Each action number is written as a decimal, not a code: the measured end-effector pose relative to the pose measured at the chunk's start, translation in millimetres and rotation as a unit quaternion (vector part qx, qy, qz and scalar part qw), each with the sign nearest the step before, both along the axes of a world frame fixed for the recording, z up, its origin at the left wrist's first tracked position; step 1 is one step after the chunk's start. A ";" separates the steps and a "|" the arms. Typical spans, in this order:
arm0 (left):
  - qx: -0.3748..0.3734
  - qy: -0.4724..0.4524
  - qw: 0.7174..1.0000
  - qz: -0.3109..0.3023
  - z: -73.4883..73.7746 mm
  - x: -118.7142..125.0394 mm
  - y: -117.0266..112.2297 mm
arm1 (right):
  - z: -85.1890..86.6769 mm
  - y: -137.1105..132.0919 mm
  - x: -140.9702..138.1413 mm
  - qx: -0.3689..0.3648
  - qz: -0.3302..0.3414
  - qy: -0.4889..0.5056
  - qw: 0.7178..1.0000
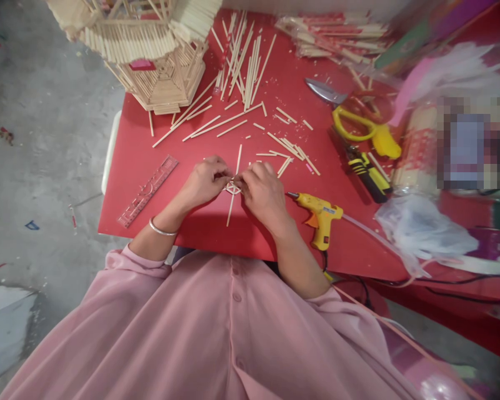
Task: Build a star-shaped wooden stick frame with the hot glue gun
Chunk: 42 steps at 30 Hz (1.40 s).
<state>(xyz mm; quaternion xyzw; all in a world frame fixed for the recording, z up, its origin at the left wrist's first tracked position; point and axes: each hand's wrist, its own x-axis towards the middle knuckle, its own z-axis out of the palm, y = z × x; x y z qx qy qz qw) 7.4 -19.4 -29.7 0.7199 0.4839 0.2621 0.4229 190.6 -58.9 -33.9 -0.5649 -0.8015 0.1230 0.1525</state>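
Note:
In front of me lies a small web-like frame (233, 190) of short wooden sticks, with a long thin stick (230, 211) running through it toward and away from me. My left hand (206, 180), with a bangle on its wrist, pinches the frame's far left side. From the other side my right hand (264, 191) is closed on the frame's upper right, its fingers bent. The fingertips nearly meet and hide part of the frame; any small piece between them cannot be made out. A yellow glue gun (320, 214) lies right of my right hand.
A clear ruler (149, 191) lies at left. Loose sticks (245, 61) and cut pieces (289, 147) spread beyond my hands. A stick-built model house (162, 78) stands at the far left. Yellow scissors (354, 125), pliers (369, 175) and a plastic bag (425, 228) lie at right.

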 end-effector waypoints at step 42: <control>0.018 0.062 0.998 -0.027 -2.3 1.0 -0.3 | -9.3 -18.5 -7.1 0.124 -0.050 0.054 0.990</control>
